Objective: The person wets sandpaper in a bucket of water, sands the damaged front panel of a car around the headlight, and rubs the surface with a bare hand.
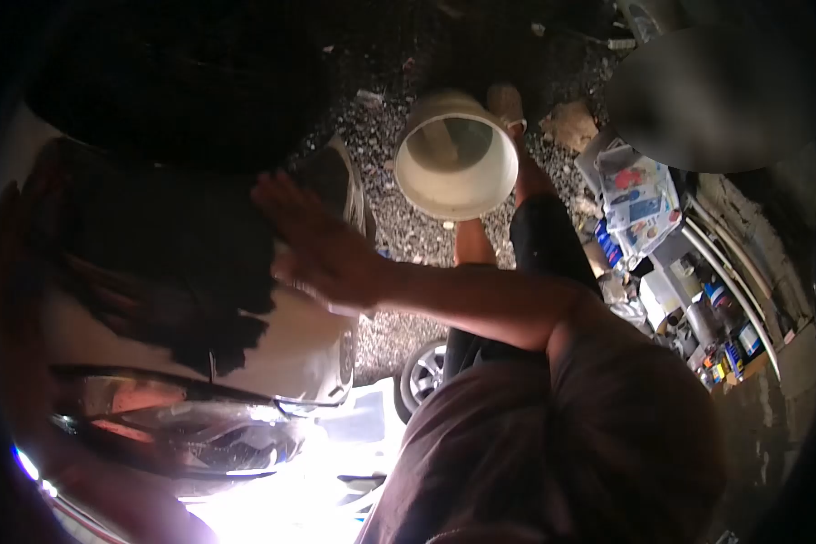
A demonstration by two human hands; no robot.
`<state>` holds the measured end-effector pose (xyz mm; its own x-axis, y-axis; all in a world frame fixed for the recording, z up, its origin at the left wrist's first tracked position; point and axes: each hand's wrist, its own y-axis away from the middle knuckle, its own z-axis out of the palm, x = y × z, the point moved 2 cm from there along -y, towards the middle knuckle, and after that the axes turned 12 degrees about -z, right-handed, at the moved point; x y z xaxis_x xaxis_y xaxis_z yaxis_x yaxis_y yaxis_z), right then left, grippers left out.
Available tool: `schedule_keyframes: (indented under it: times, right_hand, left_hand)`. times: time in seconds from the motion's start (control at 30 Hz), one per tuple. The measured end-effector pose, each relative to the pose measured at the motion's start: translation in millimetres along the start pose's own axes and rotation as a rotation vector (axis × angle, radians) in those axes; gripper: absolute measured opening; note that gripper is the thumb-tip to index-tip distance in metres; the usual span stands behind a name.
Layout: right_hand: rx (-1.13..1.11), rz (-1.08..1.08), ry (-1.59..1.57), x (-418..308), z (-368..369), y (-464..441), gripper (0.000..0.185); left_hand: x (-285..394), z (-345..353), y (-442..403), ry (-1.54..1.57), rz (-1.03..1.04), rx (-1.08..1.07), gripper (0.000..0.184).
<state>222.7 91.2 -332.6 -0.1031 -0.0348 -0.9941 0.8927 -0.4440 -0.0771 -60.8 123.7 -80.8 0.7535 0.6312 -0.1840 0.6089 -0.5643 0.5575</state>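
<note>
My right arm reaches left across the view, and my right hand [326, 258] is over a dark, glossy car body panel [181, 236]. Its fingers are stretched out towards the upper left, with the thumb apart. Whether the palm touches the panel, or anything thin lies under it, I cannot tell. A darker area with a jagged edge shows on the panel below the hand. Under the panel sits a car headlight [181, 422]. My left hand cannot be made out; the lower left is blurred and partly washed out by glare.
A whitish bucket [458, 186] is near my feet on gravel [394, 335]. A wheel [423, 370] shows below it. At right are a clear plastic box [639, 204], several bottles and cans [721, 317], and long pale pipes [730, 281]. A blurred round grey shape [716, 100] covers the upper right.
</note>
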Motion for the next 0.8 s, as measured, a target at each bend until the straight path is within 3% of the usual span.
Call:
schedule_keyframes:
  times: [0.07,0.13,0.17,0.23,0.3,0.37,0.5,0.57,0.63,0.8]
  right_hand:
    - [-0.004,0.096,-0.019,40,-1,11,0.055]
    - [-0.039,0.376,-0.227,73,-29,-1,0.054]
    - [-0.035,0.372,-0.22,73,-27,1,0.054]
    - [-0.108,0.137,0.013,50,-16,2,0.057]
    - [-0.109,0.149,-0.03,28,-7,8,0.064]
    - [-0.278,0.176,-0.002,38,-18,12,0.077]
    - [-0.175,0.364,-0.109,66,-15,39,0.082]
    - [-0.178,0.308,-0.058,39,-9,17,0.08]
    - [-0.187,0.017,0.032,13,-5,-5,0.081]
    - [-0.174,0.141,-0.048,53,-18,35,0.082]
  left_hand:
    - [-6,-6,-1,0.003,-0.002,0.007,0.039]
    - [-5,-6,5,0.015,-0.001,0.03,0.039]
    - [-4,-5,5,0.021,0.004,0.03,0.038]
    - [-4,-2,5,0.035,0.006,0.031,0.038]
    - [-3,-1,5,0.038,0.011,0.017,0.037]
    - [-5,-3,4,0.045,0.017,0.016,0.036]
    - [-3,3,7,0.081,0.042,0.031,0.035]
    - [0,6,5,0.088,0.054,0.015,0.035]
    - [1,7,3,0.086,0.058,0.005,0.034]
    - [0,5,7,0.103,0.064,0.003,0.032]
